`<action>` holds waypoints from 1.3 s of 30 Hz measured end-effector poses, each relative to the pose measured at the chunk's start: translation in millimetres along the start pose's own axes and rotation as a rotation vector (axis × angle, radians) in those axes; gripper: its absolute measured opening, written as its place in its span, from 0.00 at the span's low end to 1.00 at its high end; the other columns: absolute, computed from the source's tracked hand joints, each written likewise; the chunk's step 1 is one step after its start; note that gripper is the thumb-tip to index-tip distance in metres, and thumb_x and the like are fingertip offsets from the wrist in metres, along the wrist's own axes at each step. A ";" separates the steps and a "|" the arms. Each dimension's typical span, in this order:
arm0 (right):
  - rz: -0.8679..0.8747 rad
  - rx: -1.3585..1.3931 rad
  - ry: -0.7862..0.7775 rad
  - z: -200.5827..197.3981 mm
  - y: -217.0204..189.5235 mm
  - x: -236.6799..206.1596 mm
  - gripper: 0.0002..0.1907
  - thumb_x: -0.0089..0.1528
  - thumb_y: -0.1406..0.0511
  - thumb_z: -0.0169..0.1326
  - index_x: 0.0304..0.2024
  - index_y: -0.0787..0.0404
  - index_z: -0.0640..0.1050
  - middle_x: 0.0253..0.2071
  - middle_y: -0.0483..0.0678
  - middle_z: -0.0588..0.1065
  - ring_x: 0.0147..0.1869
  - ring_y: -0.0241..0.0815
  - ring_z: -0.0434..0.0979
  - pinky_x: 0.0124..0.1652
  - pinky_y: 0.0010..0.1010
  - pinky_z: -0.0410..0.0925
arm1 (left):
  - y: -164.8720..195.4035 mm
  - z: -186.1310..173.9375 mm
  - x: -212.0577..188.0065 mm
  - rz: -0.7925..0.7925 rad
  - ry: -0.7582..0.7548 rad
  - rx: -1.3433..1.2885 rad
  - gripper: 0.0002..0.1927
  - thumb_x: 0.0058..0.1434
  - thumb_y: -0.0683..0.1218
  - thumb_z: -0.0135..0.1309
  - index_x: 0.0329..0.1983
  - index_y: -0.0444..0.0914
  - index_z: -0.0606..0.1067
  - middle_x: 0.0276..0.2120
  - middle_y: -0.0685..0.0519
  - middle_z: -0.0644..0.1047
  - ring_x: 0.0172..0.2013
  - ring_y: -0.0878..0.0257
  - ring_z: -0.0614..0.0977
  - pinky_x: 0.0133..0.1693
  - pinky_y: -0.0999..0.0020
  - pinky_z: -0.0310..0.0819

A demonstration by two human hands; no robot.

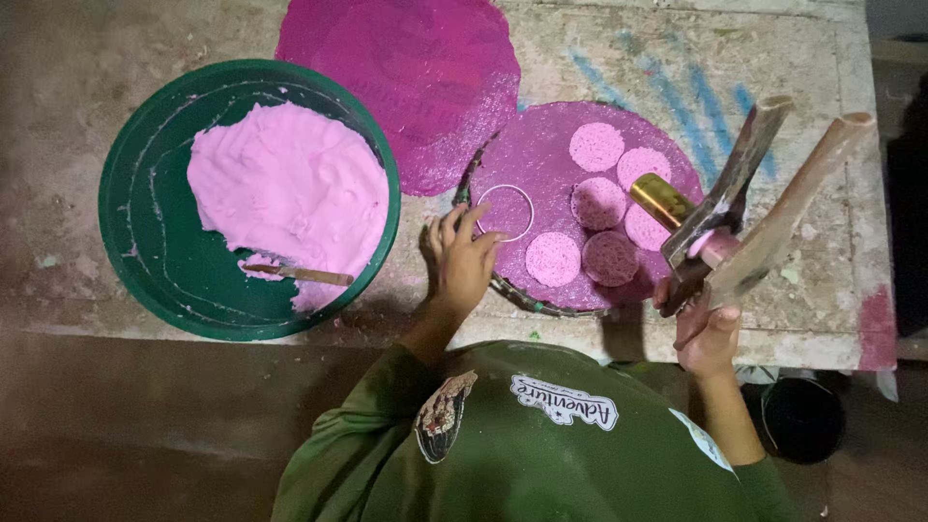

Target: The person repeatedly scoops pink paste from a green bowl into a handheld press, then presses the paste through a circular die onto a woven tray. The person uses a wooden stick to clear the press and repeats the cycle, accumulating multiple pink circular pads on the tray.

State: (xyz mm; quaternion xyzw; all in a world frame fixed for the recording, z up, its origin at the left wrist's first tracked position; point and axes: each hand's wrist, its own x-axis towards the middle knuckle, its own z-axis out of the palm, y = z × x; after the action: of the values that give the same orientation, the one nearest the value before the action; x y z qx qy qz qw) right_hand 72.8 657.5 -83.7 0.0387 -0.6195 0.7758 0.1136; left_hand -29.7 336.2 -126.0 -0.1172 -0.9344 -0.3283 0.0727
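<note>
A thin metal ring mould (505, 213) lay flat on the near-left part of a round woven tray coated in dark pink (541, 145), its hoop enclosing a bare patch of that surface. The fingertips of the left hand (459, 261) touched the ring's near-left edge. To its right on the same tray lay six small round pink discs (597, 147), flat and closely grouped, some touching one another, paler than the tray beneath. Above the tray's right edge, the right hand (709, 329) gripped a tong-like tool of two long flat wooden blades (764, 208), tilted upward, with pink paste on it and a brass-coloured cylinder (661, 200) beside the blades.
</note>
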 end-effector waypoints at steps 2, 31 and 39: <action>0.000 -0.030 -0.019 6.5 -3.6 2.8 0.46 0.62 0.32 0.51 0.59 0.64 0.67 0.47 0.49 0.69 0.46 0.44 0.70 0.45 0.40 0.67 | -1.0 3.0 -8.3 0.053 -0.009 -0.006 0.05 0.60 0.47 0.61 0.38 0.48 0.85 0.66 0.54 0.69 0.69 0.49 0.62 0.70 0.39 0.37; 0.409 -0.257 -0.360 7.3 -49.0 88.1 0.52 0.60 0.30 0.46 0.61 0.69 0.67 0.44 0.50 0.72 0.45 0.39 0.73 0.41 0.31 0.69 | -8.9 -9.4 50.2 0.147 -0.349 -0.204 0.68 0.47 0.50 0.73 0.79 0.51 0.35 0.69 0.40 0.63 0.69 0.43 0.59 0.65 0.36 0.46; 0.486 -0.454 -0.534 -8.6 -21.0 91.3 0.44 0.67 0.33 0.33 0.46 0.68 0.75 0.33 0.51 0.74 0.35 0.41 0.75 0.34 0.36 0.73 | -5.3 -25.4 71.2 0.054 -0.335 -0.713 0.67 0.49 0.57 0.71 0.78 0.42 0.35 0.76 0.38 0.48 0.73 0.47 0.56 0.69 0.44 0.47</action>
State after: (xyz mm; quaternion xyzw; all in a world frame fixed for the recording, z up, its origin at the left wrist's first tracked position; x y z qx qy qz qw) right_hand -10.5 681.9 -47.3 0.0655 -0.7733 0.5867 -0.2313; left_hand -98.1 328.4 -94.3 -0.2117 -0.7572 -0.6067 -0.1174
